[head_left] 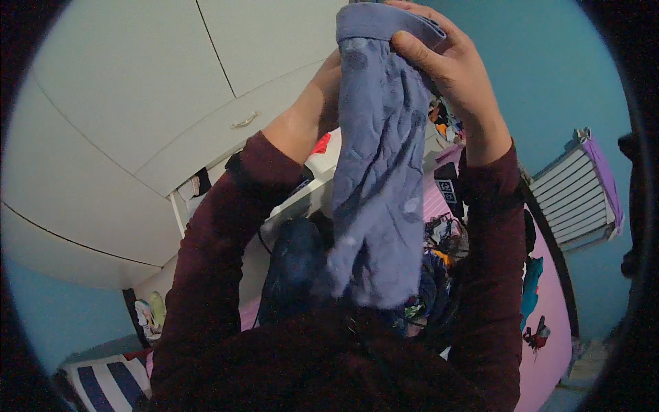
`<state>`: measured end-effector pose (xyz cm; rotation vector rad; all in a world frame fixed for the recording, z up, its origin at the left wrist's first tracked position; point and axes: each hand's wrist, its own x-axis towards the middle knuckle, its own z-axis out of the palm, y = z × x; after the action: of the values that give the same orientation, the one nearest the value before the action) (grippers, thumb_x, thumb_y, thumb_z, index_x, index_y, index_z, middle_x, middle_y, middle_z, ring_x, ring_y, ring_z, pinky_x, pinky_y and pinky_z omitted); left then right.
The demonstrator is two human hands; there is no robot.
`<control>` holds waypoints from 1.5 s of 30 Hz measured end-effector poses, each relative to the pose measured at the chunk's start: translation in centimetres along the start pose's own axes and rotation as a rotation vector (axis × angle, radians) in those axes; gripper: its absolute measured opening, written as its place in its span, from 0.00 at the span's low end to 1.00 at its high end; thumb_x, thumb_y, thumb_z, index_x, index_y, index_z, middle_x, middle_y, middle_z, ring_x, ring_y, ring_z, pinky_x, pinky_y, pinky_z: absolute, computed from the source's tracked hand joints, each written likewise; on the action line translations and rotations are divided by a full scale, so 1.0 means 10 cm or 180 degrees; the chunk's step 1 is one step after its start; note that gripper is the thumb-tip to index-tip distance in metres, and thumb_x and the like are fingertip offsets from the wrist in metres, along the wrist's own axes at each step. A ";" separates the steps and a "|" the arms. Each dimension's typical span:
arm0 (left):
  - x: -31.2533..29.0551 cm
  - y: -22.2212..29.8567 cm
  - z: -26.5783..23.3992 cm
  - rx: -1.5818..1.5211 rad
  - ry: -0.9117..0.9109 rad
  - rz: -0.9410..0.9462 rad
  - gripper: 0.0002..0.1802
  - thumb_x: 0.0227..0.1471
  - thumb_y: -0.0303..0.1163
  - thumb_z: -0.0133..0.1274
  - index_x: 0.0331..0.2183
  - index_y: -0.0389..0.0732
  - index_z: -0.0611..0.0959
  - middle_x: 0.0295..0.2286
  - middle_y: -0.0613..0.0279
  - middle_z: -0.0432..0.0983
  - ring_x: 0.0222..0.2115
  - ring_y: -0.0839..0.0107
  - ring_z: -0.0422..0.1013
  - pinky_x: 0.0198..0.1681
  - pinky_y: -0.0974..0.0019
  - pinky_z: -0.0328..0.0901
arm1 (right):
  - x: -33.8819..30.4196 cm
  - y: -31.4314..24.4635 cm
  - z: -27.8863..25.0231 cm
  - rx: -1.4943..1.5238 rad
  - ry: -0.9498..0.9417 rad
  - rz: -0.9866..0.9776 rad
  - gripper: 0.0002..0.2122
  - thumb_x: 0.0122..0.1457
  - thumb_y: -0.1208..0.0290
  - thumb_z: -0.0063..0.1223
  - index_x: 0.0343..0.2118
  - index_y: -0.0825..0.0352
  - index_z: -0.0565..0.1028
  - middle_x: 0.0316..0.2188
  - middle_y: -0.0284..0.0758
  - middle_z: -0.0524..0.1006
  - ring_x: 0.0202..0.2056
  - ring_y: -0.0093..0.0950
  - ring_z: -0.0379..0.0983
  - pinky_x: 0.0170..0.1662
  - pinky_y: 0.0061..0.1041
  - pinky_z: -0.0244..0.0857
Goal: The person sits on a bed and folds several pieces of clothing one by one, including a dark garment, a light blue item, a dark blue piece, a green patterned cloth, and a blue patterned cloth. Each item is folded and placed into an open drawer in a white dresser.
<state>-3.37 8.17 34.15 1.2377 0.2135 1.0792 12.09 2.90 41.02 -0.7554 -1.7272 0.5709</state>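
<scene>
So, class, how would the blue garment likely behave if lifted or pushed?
The garment is probably floppy: it hangs in folds below the right hand. Pushed, it would likely crumple rather than roll, given its creases. Its band may be firmer, since it looks smoother.

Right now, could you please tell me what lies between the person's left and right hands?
In the head view, the blue-grey garment lies between the left hand and the right hand; much of the left hand is hidden behind it.
</scene>
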 end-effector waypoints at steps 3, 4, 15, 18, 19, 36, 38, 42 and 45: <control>0.06 0.00 0.01 0.0195 0.0033 0.0114 0.21 0.52 0.40 0.50 0.43 0.35 0.73 0.37 0.57 0.73 0.35 0.68 0.73 0.39 0.65 0.70 | -0.03 0.01 -0.10 0.0164 -0.0303 0.0501 0.15 0.53 0.62 0.56 0.38 0.67 0.72 0.26 0.27 0.73 0.28 0.17 0.68 0.31 0.19 0.63; 0.06 0.01 0.01 0.0165 0.0033 0.0161 0.21 0.52 0.41 0.50 0.43 0.35 0.73 0.37 0.56 0.73 0.35 0.68 0.73 0.40 0.65 0.69 | -0.03 0.05 -0.11 0.0065 -0.0171 0.0415 0.14 0.49 0.64 0.60 0.36 0.66 0.73 0.27 0.28 0.74 0.30 0.17 0.69 0.33 0.18 0.63; -0.11 0.12 0.08 0.1829 -0.0074 0.0652 0.17 0.43 0.26 0.59 0.39 0.36 0.77 0.33 0.65 0.75 0.34 0.78 0.69 0.40 0.72 0.64 | -0.16 0.39 -0.12 0.0043 -0.0001 -0.0468 0.13 0.42 0.75 0.65 0.30 0.66 0.71 0.39 0.34 0.73 0.39 0.24 0.69 0.45 0.21 0.62; -0.08 0.08 0.07 0.2038 -0.0041 0.1144 0.14 0.41 0.20 0.57 0.36 0.34 0.78 0.30 0.65 0.76 0.32 0.81 0.69 0.38 0.75 0.64 | -0.23 0.36 -0.12 0.0702 -0.0081 -0.0308 0.19 0.42 0.78 0.64 0.38 0.66 0.69 0.43 0.35 0.71 0.41 0.25 0.69 0.48 0.23 0.62; -0.07 0.06 0.06 0.2052 -0.0018 0.1189 0.14 0.41 0.20 0.57 0.36 0.34 0.78 0.30 0.65 0.76 0.32 0.80 0.69 0.38 0.75 0.64 | -0.27 0.34 -0.14 0.0727 -0.0064 -0.0100 0.21 0.42 0.77 0.65 0.40 0.66 0.69 0.42 0.34 0.71 0.41 0.24 0.69 0.47 0.22 0.62; -0.23 -0.33 0.21 0.0354 0.0134 -0.0499 0.19 0.52 0.38 0.53 0.41 0.35 0.76 0.36 0.63 0.74 0.36 0.74 0.70 0.41 0.70 0.64 | -0.82 0.54 -0.07 0.0465 0.0297 0.1242 0.20 0.50 0.59 0.59 0.39 0.70 0.73 0.33 0.33 0.76 0.35 0.20 0.71 0.40 0.21 0.65; -0.24 -0.41 0.17 -0.0022 0.0221 -0.0622 0.19 0.52 0.38 0.52 0.41 0.34 0.76 0.36 0.61 0.74 0.35 0.72 0.71 0.41 0.69 0.65 | -1.09 0.63 -0.09 0.0712 -0.0215 0.1582 0.23 0.47 0.58 0.61 0.42 0.70 0.72 0.35 0.34 0.76 0.36 0.22 0.71 0.41 0.22 0.64; -0.35 -0.60 0.08 -0.0278 0.0194 -0.1179 0.19 0.55 0.40 0.48 0.43 0.36 0.73 0.38 0.59 0.74 0.37 0.69 0.73 0.43 0.65 0.68 | -1.77 0.87 -0.01 0.0187 -0.0623 0.2401 0.19 0.47 0.62 0.58 0.39 0.70 0.73 0.34 0.32 0.76 0.37 0.24 0.70 0.43 0.25 0.63; -0.54 -0.84 0.03 -0.0126 0.0478 -0.1443 0.19 0.55 0.40 0.47 0.44 0.36 0.73 0.39 0.58 0.74 0.38 0.68 0.72 0.44 0.64 0.67 | -2.32 0.88 -0.11 0.0226 -0.0948 0.2878 0.17 0.47 0.65 0.56 0.39 0.70 0.73 0.32 0.30 0.76 0.35 0.21 0.69 0.41 0.23 0.62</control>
<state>-1.43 4.46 25.04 1.0082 0.5572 0.7753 19.13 -8.17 19.97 -1.4609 -1.5480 1.4011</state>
